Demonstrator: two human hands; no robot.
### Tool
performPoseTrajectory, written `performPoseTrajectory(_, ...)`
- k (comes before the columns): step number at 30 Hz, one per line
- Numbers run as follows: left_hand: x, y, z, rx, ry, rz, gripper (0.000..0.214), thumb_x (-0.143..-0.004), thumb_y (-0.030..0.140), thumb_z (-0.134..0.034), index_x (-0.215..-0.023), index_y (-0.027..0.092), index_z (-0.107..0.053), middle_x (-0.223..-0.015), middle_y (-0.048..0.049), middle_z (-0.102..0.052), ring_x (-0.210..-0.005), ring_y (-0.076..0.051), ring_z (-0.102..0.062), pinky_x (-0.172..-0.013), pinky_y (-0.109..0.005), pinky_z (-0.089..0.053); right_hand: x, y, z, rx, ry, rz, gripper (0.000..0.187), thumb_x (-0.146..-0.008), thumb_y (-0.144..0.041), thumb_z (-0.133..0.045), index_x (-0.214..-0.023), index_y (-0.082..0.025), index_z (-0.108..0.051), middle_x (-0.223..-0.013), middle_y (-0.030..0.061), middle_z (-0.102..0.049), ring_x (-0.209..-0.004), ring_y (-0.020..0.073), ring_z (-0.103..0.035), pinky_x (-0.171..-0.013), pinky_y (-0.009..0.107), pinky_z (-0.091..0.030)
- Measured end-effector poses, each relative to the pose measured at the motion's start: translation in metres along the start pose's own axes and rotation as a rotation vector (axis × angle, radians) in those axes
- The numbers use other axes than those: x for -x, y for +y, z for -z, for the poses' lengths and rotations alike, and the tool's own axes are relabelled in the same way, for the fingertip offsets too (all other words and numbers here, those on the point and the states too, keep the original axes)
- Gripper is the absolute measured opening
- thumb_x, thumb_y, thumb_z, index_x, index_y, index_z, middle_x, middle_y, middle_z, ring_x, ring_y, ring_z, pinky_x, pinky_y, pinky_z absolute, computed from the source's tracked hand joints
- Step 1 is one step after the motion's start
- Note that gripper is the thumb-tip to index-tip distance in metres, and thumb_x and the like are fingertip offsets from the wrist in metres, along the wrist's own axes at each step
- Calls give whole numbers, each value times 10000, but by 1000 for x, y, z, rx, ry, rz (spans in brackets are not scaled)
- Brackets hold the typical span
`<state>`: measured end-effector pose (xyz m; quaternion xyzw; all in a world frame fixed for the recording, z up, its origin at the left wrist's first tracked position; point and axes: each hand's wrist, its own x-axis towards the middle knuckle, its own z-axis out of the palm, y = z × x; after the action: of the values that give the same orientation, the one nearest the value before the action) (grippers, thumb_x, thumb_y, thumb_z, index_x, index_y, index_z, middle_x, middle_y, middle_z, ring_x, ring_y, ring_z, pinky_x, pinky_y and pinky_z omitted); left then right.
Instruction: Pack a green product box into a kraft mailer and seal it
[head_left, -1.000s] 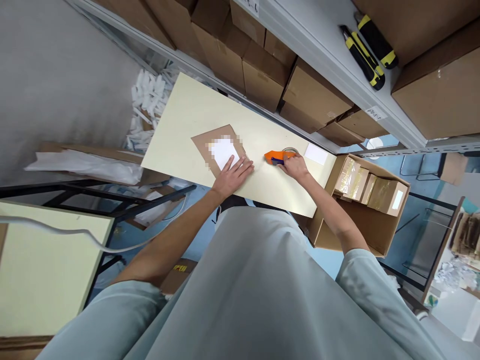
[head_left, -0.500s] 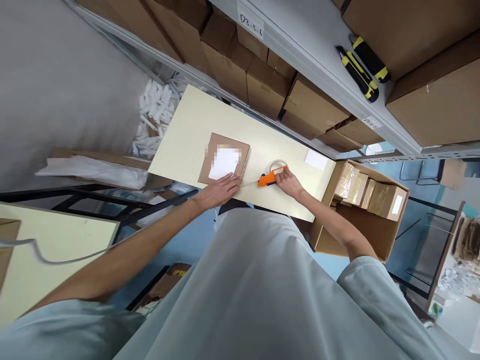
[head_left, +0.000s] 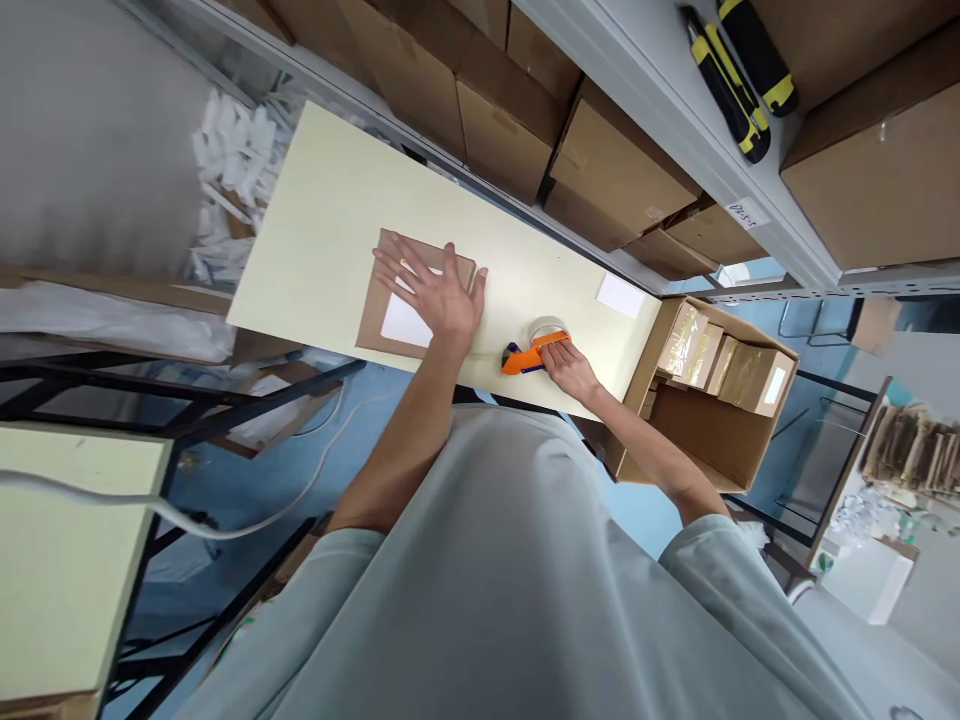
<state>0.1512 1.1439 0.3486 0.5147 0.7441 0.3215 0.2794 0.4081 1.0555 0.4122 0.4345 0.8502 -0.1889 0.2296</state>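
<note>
My left hand (head_left: pixel 442 300) is spread wide over a flat cardboard box (head_left: pixel 373 322) on the pale tabletop (head_left: pixel 315 220). A white label (head_left: pixel 405 325) on the box's top is partly covered by that hand; whether the palm presses on it I cannot tell. Beside the box, to its right, my right hand (head_left: pixel 568 368) is closed round the handle of an orange tape dispenser (head_left: pixel 525 358). The dispenser carries a roll of clear tape (head_left: pixel 548 326) and rests on or just above the table, its head turned toward the box.
A white paper (head_left: pixel 621 296) lies at the table's right end. Beyond it stands an open carton (head_left: pixel 637 440) holding several taped boxes. A shelf with cartons (head_left: pixel 502 140) runs along the back; two yellow-black box cutters (head_left: pixel 731 95) lie on its upper level. White packing scraps (head_left: pixel 236 150) are at left.
My left hand has moved from the box's near right corner up over its label, fingers now spread. My right hand keeps its hold on the tape dispenser. The whole view has shifted.
</note>
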Motion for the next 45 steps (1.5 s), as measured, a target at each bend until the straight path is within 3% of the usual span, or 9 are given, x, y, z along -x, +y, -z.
performPoseTrajectory(5, 5, -19, 10, -29, 0, -146, 736, -1098, 715, -629, -1686, 273, -608, -2021, -100, -72, -1818, -429, 300, -1447, -817, 219, 0, -3, -15, -32, 15, 39, 602, -1182, -27, -248, -1643, -9, -635, -1563, 269, -762, -1534, 296, -711, -1420, 526, -498)
performPoseTrajectory(9, 6, -10, 16, -111, -103, -114, 830, -1169, 735, -493, -1751, 144, -520, -2020, -103, -52, -1712, -385, 493, -1420, -742, 275, -6, -3, -24, -25, 87, 44, 567, -1192, -28, -282, -1610, -8, -665, -1512, 267, -796, -1517, 297, -731, -1393, 548, -536)
performPoseTrajectory(15, 11, -2, 24, -51, -98, -76, 717, -1132, 666, -635, -1672, 195, -629, -2019, -120, 47, -1843, -463, 224, -1463, -777, 172, -15, -2, -22, 10, 136, 52, 497, -1206, -74, -322, -1509, -23, -713, -1386, 254, -843, -1353, 316, -802, -1306, 535, -600)
performPoseTrajectory(22, 22, -41, 30, -97, -241, -236, 662, -1087, 643, -685, -1601, 226, -702, -2010, -173, -90, -1859, -508, 76, -1472, -790, 104, -34, -26, -12, 29, -92, 110, 451, -1247, -424, -511, -1355, -67, -765, -1213, 213, -883, -1180, 283, -833, -1279, 429, -549)
performPoseTrajectory(27, 26, -57, 31, -146, -277, -329, 607, -1097, 597, -689, -1593, 247, -718, -2011, -157, -94, -1860, -522, -10, -1473, -814, 58, -2, 50, 21, 106, -117, -97, 318, -1187, -205, -580, -1316, -9, -794, -1136, 270, -892, -1097, 333, -864, -1216, 466, -551)
performPoseTrajectory(32, 24, -63, 30, -204, -313, -437, 570, -1089, 540, -735, -1573, 239, -731, -2004, -177, -91, -1850, -544, -65, -1467, -845, -14, 7, 119, 60, 157, -75, -280, 479, -1221, -343, -522, -1341, 55, -760, -1179, 336, -869, -1131, 406, -863, -1176, 505, -544)
performPoseTrajectory(40, 30, -73, 68, -217, -550, -678, 483, -1042, 582, -728, -1353, 237, -861, -1939, -149, -371, -1832, -485, -263, -1499, -750, -204, -76, 65, 62, 122, -8, -216, 449, -1214, -311, -498, -1380, 21, -751, -1226, 299, -874, -1198, 386, -845, -1237, 493, -476)
performPoseTrajectory(43, 32, -60, 60, -194, -477, -585, 535, -1037, 571, -745, -1417, 204, -829, -1836, -202, -522, -1800, -489, -344, -1502, -726, -238, -81, 52, 57, 121, 5, -200, 443, -1210, -293, -492, -1399, 21, -739, -1237, 296, -871, -1195, 382, -836, -1238, 494, -471)
performPoseTrajectory(45, 34, -46, 40, -179, -331, -433, 684, -1061, 516, -718, -1631, 140, -671, -1866, -259, -455, -1826, -497, -269, -1493, -748, -237, -79, 49, 54, 126, 11, -212, 449, -1213, -294, -484, -1394, 34, -731, -1229, 305, -866, -1189, 383, -832, -1238, 499, -473)
